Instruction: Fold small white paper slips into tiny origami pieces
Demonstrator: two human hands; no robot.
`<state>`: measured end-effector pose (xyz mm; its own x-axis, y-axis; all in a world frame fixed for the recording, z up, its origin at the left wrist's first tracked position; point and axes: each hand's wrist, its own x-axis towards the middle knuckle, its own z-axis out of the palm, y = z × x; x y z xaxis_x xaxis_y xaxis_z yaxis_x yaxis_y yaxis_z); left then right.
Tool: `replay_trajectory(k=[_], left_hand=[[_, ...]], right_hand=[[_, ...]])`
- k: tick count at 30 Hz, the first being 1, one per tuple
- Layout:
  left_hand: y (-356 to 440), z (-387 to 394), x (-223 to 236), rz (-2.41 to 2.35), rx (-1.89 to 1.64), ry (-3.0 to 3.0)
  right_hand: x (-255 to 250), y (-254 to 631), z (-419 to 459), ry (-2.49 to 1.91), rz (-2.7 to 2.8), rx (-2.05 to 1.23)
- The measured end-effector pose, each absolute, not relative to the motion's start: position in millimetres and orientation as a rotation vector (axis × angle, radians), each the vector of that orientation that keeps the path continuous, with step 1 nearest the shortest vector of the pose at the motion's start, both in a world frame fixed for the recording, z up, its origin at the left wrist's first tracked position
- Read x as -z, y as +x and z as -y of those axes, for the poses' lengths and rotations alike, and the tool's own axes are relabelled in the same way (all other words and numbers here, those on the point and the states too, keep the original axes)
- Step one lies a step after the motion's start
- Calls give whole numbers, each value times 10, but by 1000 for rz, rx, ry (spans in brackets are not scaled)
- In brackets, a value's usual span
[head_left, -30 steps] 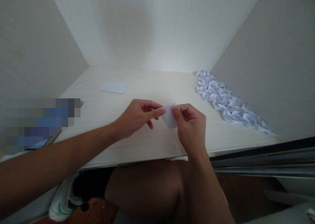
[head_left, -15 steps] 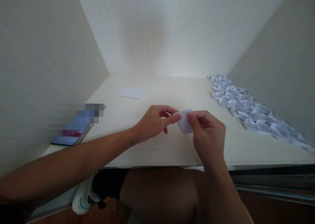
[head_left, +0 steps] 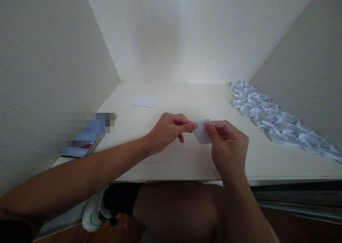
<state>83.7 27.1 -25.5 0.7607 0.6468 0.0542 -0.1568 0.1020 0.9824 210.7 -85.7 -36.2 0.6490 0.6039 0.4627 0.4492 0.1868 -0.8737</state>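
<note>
A small piece of white paper (head_left: 202, 133), which looks folded, is held above the desk between my two hands. My left hand (head_left: 171, 132) pinches its left corner between thumb and forefinger, the other fingers curled below. My right hand (head_left: 229, 143) grips the right side, thumb on the near face and fingers behind. Farther back, to the left, a flat white sheet of paper (head_left: 144, 101) with rounded corners lies on the desk. Along the right side runs a long heap of folded white paper pieces (head_left: 267, 115).
A phone (head_left: 85, 138), partly blurred out, leans at the desk's left side beyond my left forearm. Panels enclose the white desk (head_left: 165, 168) at the back and both sides. Below its front edge are my bare leg and a white shoe (head_left: 93, 212).
The whole view has shifted slightly, so everything sits a little farther right. Both hands keep their pinch on the paper, with barely any change in its pose.
</note>
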Motion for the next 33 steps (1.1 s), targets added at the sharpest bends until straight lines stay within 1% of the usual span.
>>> replay_trajectory(k=[5, 10, 14, 19, 23, 27, 33], left_hand=[[834, -276, 261, -424, -546, 1340], [838, -282, 263, -445, -593, 1370], [836, -287, 274, -426, -554, 1399], [843, -303, 302, -440, -622, 1470], [844, -319, 315, -427, -563, 1529], [841, -328, 304, -456, -629, 1645], [841, -315, 291, -435, -650, 1649]], right_hand=[[376, 2103, 848, -1397, 923, -132], [398, 2093, 835, -1355, 911, -163], [397, 2088, 826, -1348, 880, -178], [408, 2079, 827, -1327, 854, -214], [440, 2073, 817, -1312, 829, -204], [462, 2054, 798, -1333, 809, -205], [476, 2040, 788, -1342, 762, -171]])
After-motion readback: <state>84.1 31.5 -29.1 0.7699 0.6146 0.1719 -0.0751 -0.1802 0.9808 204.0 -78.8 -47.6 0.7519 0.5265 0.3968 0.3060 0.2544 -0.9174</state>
